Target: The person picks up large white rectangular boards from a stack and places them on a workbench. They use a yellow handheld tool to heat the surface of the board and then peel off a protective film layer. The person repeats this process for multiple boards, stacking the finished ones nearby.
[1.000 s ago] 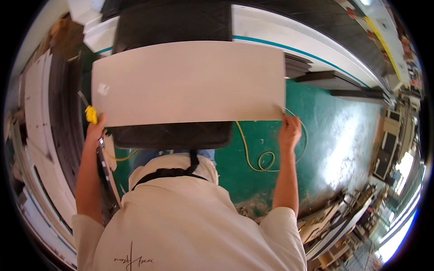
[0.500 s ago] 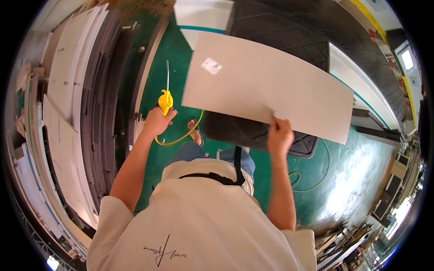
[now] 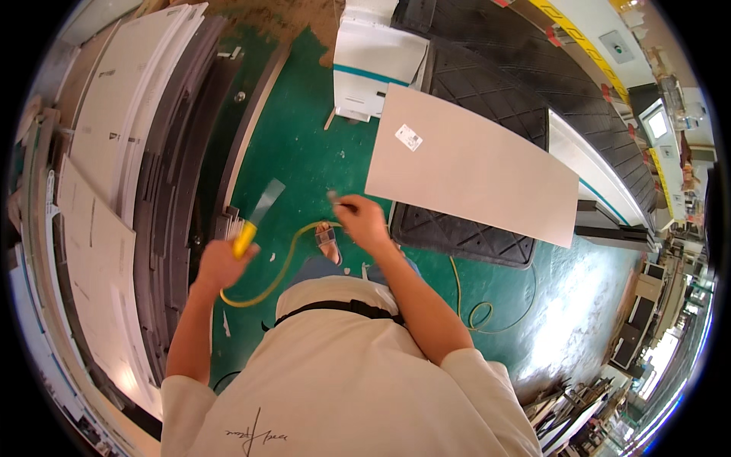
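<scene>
My left hand (image 3: pixel 222 266) is closed around a yellow air blow gun (image 3: pixel 244 239), whose metal nozzle is smeared by motion. A yellow hose (image 3: pixel 292 263) curves from near that hand across in front of my foot. My right hand (image 3: pixel 365 222) is closed at mid-body height, and a small dark item (image 3: pixel 333 198) pokes from its fingertips, too blurred to name. Right of that hand, a beige panel (image 3: pixel 472 164) with a white label (image 3: pixel 408 138) lies over a black ribbed plastic pallet (image 3: pixel 464 238). Neither hand touches the panel.
Long white boards (image 3: pixel 122 114) and dark boards (image 3: pixel 164 175) stand stacked along the left. White parts with teal stripes (image 3: pixel 371 72) sit beyond the panel. Black pallets (image 3: pixel 518 76) continue at the back right. More hose (image 3: pixel 487 324) coils on the green floor (image 3: pixel 297 152).
My right hand has left the panel's near edge and moved left toward the blow gun. My left hand has dropped lower and left, and the blow gun has tilted right.
</scene>
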